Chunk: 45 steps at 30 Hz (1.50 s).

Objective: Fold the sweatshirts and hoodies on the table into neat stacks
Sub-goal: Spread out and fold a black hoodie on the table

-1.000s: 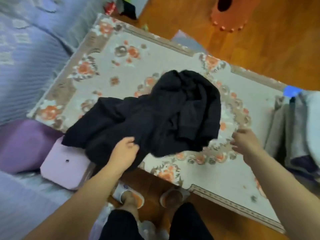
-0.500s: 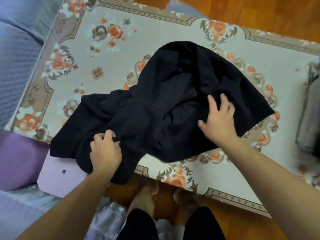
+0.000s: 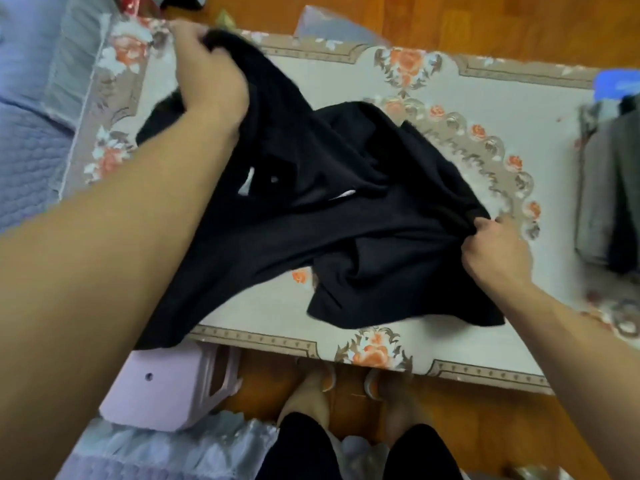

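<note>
Seen from above, a black sweatshirt (image 3: 346,209) lies rumpled across a floral-patterned table (image 3: 485,98), stretched between two bare hands. At the far left corner of the table, the left hand (image 3: 207,74) is raised, fingers curled round a bunched edge of the garment. The cloth slopes down to the right and partly hangs over the near table edge. At its right edge, the right hand (image 3: 495,247) pinches a fold. Farther right lie grey clothes (image 3: 602,181).
</note>
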Available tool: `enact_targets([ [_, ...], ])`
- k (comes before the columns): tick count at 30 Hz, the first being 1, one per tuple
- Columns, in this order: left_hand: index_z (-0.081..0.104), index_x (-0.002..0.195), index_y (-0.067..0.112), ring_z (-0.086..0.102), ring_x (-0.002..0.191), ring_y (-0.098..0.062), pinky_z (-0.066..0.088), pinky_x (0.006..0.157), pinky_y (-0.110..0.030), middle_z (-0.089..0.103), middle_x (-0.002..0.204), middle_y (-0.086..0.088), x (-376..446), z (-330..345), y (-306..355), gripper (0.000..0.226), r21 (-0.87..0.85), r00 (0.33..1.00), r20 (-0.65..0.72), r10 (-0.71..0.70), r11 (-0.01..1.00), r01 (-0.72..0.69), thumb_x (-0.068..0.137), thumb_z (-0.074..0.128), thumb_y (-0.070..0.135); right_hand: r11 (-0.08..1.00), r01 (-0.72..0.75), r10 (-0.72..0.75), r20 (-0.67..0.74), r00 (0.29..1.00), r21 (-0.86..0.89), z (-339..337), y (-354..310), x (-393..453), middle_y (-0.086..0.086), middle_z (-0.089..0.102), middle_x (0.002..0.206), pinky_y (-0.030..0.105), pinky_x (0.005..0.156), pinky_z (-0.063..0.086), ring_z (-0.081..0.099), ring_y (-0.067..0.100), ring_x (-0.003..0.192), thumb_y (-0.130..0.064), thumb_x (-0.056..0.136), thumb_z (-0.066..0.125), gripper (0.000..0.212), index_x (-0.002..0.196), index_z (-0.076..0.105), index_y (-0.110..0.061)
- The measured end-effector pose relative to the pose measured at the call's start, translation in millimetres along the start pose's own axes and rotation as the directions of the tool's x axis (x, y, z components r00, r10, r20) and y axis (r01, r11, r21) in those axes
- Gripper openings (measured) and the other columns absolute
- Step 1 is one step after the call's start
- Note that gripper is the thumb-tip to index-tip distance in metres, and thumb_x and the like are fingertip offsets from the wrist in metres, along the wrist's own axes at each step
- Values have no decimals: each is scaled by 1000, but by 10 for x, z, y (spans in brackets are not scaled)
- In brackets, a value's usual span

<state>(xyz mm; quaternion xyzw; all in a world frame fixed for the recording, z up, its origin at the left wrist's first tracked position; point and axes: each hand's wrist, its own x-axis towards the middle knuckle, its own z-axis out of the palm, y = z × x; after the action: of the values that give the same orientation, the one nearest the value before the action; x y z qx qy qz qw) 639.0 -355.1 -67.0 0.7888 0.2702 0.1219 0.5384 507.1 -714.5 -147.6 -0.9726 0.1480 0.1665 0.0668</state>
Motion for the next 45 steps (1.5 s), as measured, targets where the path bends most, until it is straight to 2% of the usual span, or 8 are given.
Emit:
enact_targets([
  [9,41,153,7,36,145,-22,21,119,-18,41,155,-8,-1141,1454,-274,61,135,668,716,205,897,-420,95,60,13,960,-279,268,302,915,-5,83,1050,-804,17,58,115,37,75,42,59,39,103,-28,91,59,32,117,57,-9],
  [15,35,155,14,28,143,-44,27,117,-51,26,158,-24,-2354,263,-1727,71,686,919,183,-350,715,136,95,67,35,933,-262,240,115,964,248,193,1263,-297,22,45,146,47,111,35,41,39,136,-35,92,64,73,153,34,-10],
  [19,39,146,7,51,129,-38,40,109,-45,50,145,-19,-2577,94,-1887,63,508,631,145,-762,605,614,99,59,44,797,-349,179,359,916,493,329,1096,64,9,50,145,41,104,43,50,34,132,-38,88,72,82,153,26,-20],
  [25,43,142,18,54,131,-26,41,112,-39,56,140,-1,-2961,706,-1636,66,511,530,550,-645,762,398,90,67,52,905,-225,95,344,934,360,572,790,5,12,57,139,41,99,45,57,38,121,-23,94,61,63,149,31,-18],
  [30,56,122,9,73,87,-31,61,81,-40,74,106,-19,-2894,252,-1702,49,867,206,452,-868,482,129,103,45,52,931,-327,327,26,945,161,161,1109,136,30,55,126,51,96,46,55,48,115,-20,93,58,40,128,45,-6],
  [35,42,137,12,60,111,-44,50,94,-52,53,135,-18,-2190,-643,-1962,49,825,866,50,-497,509,245,101,50,46,978,-198,201,37,979,-61,84,860,323,26,26,152,58,105,36,30,48,135,-23,87,65,75,150,25,-12],
  [40,-3,162,29,53,116,-59,44,98,-62,9,165,-22,-1430,-1052,-2239,83,795,890,-177,-420,472,381,102,53,44,973,232,-230,203,952,13,436,-289,305,21,21,160,50,117,27,25,47,140,-24,88,62,79,157,26,-16],
  [45,49,132,6,55,112,-52,44,97,-58,43,140,-25,-910,-1063,-2504,37,823,871,-109,-478,448,349,106,45,32,947,304,-322,345,882,107,707,-1196,282,8,9,166,47,118,27,13,36,149,-27,95,56,75,160,17,-27],
])
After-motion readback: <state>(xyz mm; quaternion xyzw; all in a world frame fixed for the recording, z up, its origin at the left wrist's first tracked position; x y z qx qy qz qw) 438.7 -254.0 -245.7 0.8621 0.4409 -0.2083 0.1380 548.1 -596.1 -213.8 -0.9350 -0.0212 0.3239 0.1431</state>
